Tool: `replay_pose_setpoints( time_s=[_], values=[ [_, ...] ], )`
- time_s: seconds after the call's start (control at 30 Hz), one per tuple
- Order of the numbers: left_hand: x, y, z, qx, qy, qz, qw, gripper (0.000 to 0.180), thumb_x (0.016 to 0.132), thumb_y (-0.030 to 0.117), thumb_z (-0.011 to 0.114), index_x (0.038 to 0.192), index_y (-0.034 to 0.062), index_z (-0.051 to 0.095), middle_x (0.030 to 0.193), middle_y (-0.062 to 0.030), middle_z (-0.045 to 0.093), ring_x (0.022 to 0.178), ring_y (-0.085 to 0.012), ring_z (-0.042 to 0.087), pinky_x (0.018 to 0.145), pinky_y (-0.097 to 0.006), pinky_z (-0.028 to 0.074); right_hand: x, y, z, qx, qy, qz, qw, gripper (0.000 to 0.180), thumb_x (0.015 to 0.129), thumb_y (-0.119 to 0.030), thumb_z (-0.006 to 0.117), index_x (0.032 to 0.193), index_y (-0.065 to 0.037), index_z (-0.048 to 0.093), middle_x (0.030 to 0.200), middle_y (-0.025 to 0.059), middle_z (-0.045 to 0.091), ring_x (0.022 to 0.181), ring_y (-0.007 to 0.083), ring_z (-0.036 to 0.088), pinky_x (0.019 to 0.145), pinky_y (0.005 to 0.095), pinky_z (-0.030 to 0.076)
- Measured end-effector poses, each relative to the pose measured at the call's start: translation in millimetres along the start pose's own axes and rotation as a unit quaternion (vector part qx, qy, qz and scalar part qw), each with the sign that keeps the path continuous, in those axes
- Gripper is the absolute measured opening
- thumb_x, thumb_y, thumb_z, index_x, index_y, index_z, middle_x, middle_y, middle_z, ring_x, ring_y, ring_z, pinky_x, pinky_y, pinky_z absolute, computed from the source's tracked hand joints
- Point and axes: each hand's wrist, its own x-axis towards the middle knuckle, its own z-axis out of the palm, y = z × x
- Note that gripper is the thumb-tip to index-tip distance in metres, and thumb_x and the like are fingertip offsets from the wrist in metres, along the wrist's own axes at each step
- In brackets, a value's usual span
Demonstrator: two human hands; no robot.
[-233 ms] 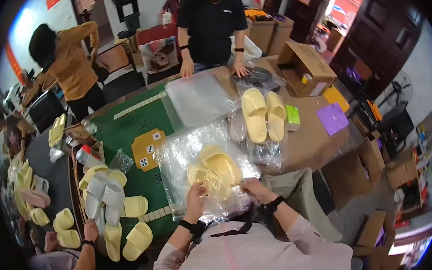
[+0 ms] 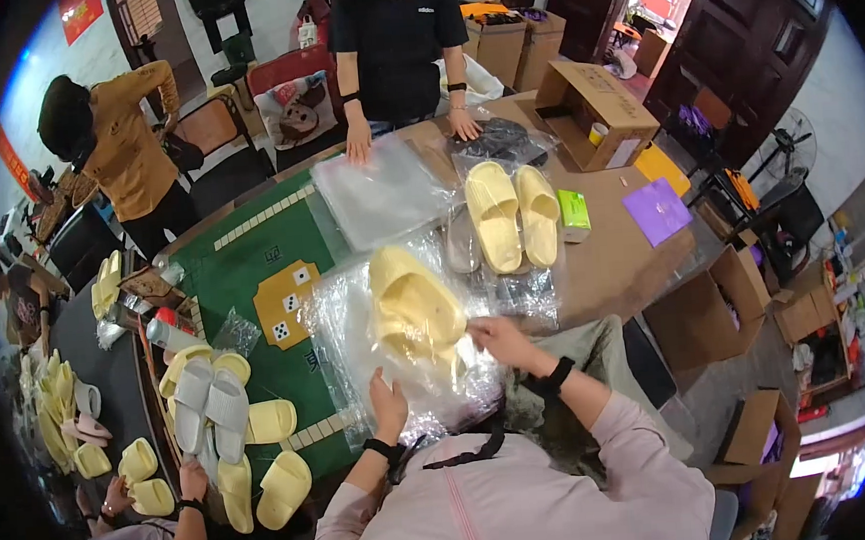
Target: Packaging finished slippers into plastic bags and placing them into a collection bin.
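A pair of pale yellow slippers lies stacked on a crinkled clear plastic bag at the near edge of the table. My right hand pinches the side of the yellow slippers and the bag film. My left hand presses flat on the near end of the plastic bag, fingers spread. Both wrists wear black bands. A second pair of yellow slippers lies side by side further back on more clear bags.
A green game table top adjoins a brown table. A stack of clear bags lies before a person in black. Several slippers lie left near another person's hand. Cardboard boxes stand right.
The yellow slippers have been lifted and shifted up on the bag. My right hand has moved right to their side; my left hand has slid down onto the bag's near end.
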Motion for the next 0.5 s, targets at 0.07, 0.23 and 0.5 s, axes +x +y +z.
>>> replay_pose_setpoints(
  time_s=[0.07, 0.23, 0.5],
  values=[
    [-8, -2, 3, 0.276, -0.104, 0.013, 0.956, 0.051, 0.084, 0.028, 0.049, 0.128, 0.0068, 0.036, 0.132, -0.0252, 0.029, 0.122, -0.044, 0.025, 0.1, -0.052, 0.02, 5, -35, -20, -0.03, 0.046, -0.044, 0.998, 0.017, 0.084, -0.013, 0.05, 0.091, -0.001, 0.058, 0.061, 0.0073, 0.054, 0.054, 0.013, 0.049, 0.052, 0.0284, 0.04],
    [-15, 1, 15, 0.307, -0.292, 0.047, 0.905, 0.059, 0.083, 0.034, 0.05, 0.134, 0.012, 0.031, 0.141, -0.0251, 0.01, 0.129, -0.0456, 0.011, 0.102, -0.057, 0.011, 24, -36, -74, 0.117, 0.191, -0.068, 0.972, 0.014, 0.088, -0.014, 0.05, 0.087, -0.003, 0.057, 0.065, -0.0023, 0.051, 0.057, 0.0065, 0.046, 0.048, 0.0231, 0.037],
    [-12, 13, 24, 0.289, -0.248, 0.038, 0.924, 0.058, 0.079, 0.034, 0.054, 0.131, 0.0142, 0.037, 0.136, -0.0274, 0.022, 0.126, -0.0441, 0.019, 0.102, -0.055, 0.016, 64, 85, -153, -0.179, 0.335, -0.089, 0.921, 0.017, 0.085, -0.012, 0.051, 0.099, -0.005, 0.057, 0.082, 0.0044, 0.058, 0.077, 0.0172, 0.053, 0.072, 0.0316, 0.042]
  ],
)
